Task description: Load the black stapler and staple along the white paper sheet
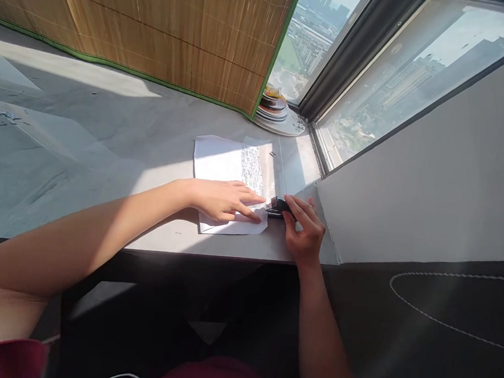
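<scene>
White sheets of paper (217, 156) lie on the sill, with a band of dense dark writing or print along their right part. My left hand (227, 200) rests flat on the sheets, fingers spread and reaching toward their right edge. In my right hand (304, 227) is a black stapler (279, 205), its front end at the right edge of the paper. Whether the sheets sit between its jaws I cannot tell. Beyond the stapler a small dark piece (272, 153) lies near the paper's far right corner.
A stack of plates (278, 117) stands in the far corner by the window (347, 115). A bamboo blind (160, 27) with green edging hangs along the back. The white wall (430, 167) bounds the right side. A twisted cord (424, 322) hangs at lower right.
</scene>
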`<state>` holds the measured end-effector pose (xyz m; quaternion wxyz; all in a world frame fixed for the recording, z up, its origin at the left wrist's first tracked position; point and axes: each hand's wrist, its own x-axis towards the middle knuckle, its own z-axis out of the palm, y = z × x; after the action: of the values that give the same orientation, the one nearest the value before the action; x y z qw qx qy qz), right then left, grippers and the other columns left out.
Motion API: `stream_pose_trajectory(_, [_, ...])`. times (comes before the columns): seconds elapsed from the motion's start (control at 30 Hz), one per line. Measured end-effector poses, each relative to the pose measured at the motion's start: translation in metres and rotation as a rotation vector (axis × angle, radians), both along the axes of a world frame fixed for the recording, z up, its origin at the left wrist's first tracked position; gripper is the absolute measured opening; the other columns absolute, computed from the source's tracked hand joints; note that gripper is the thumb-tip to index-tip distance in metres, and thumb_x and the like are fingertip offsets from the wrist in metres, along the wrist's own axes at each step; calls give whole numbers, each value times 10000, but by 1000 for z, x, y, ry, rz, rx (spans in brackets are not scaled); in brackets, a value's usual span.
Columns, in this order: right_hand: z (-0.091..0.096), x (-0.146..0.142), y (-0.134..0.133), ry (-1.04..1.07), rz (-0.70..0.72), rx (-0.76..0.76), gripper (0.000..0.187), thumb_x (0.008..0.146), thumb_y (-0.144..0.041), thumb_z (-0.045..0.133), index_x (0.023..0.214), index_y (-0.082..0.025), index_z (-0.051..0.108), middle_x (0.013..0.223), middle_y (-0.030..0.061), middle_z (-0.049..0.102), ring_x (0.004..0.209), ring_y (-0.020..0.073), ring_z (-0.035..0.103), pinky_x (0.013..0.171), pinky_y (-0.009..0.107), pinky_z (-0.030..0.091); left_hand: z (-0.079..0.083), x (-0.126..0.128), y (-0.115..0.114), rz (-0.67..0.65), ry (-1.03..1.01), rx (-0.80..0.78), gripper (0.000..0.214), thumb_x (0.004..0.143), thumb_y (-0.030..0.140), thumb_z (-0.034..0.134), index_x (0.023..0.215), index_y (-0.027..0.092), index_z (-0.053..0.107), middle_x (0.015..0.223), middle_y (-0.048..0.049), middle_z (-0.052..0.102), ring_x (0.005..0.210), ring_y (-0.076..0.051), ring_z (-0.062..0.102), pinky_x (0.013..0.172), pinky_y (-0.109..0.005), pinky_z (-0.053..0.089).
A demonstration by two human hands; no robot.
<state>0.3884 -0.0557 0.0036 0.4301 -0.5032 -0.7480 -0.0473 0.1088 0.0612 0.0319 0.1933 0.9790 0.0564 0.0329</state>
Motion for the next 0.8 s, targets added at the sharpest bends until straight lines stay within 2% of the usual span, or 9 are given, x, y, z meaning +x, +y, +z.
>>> stream_pose_trajectory(0.1, [1,-1,0,-8,111,19,404,1125,-181,579,1461,-319,756,1367,85,781,1247,270,766,1210,545,566,-3,1,0,5,12,-57,693,1002,186,562,1662,398,586,1851,-17,346,1720,-339,325,1418,-600,192])
stream_pose_trajectory(0.2, [1,-2,1,-32,165,15,458,1121,-142,574,1504,-341,728,1401,86,761,1274,269,747,1184,538,579,-7,2,0,-3,11,-66,678,1017,215,569,1675,380,571,1861,-42,309,1744,-361,239,1413,-651,146])
stream_pose_trajectory(0.3, [0,-4,0,-104,146,7,486,1124,-118,546,1514,-352,719,1401,82,761,1288,269,736,1198,550,560,-9,2,0,3,8,-76,674,1014,220,568,1662,404,580,1855,-29,330,1742,-339,257,1421,-626,136])
stream_pose_trajectory(0.47, [0,-9,-1,-177,107,23,504,1125,-106,535,1532,-350,704,1399,85,762,1298,268,730,1218,543,539,-4,2,-2,54,1,-127,711,939,198,600,1589,484,632,1797,40,458,1721,-262,324,1412,-545,224])
stream_pose_trajectory(0.67, [1,-12,-1,-194,115,18,501,1118,-93,521,1499,-344,727,1384,80,771,1292,266,735,1217,531,536,1,3,-2,87,116,-231,748,928,221,610,1635,466,593,1858,74,327,1768,-251,164,1434,-517,92])
stream_pose_trajectory(0.8, [2,-12,-1,-180,114,16,486,1115,-98,509,1463,-335,752,1369,80,777,1280,262,738,1220,529,532,1,3,-1,88,82,-260,736,905,203,634,1587,479,634,1833,75,392,1747,-284,239,1430,-517,144])
